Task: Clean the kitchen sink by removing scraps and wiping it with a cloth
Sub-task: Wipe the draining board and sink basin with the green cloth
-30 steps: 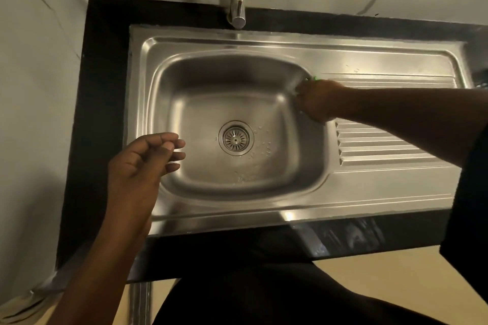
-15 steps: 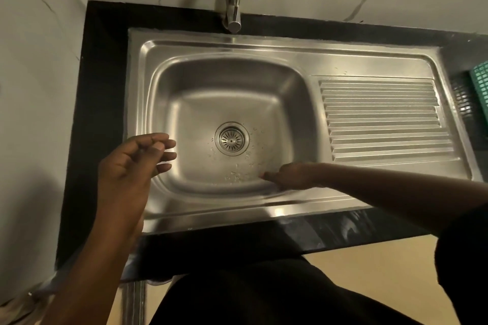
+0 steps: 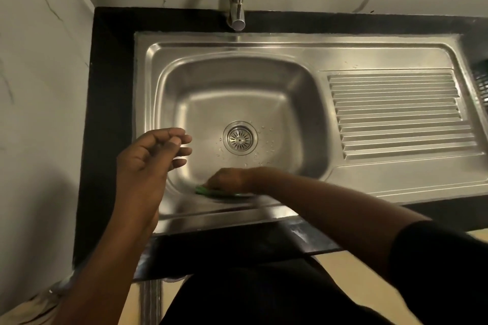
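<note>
Right hand point(image 3: 227, 179) fingers clamped on green cloth point(image 3: 211, 192) against near wall of sink point(image 3: 264, 42), cloth peeking under fingertips; left hand point(image 3: 148, 161) loosely curled, gripping nothing, over left rim.

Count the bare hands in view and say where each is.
2. Left hand held over the steel sink basin's left rim; right hand presses a green cloth on its near wall.

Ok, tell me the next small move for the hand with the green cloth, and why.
Probably sweep the green cloth up across the basin floor toward the drain. The right hand presses it at the near wall, and droplets sit around the drain, unwiped.
</note>
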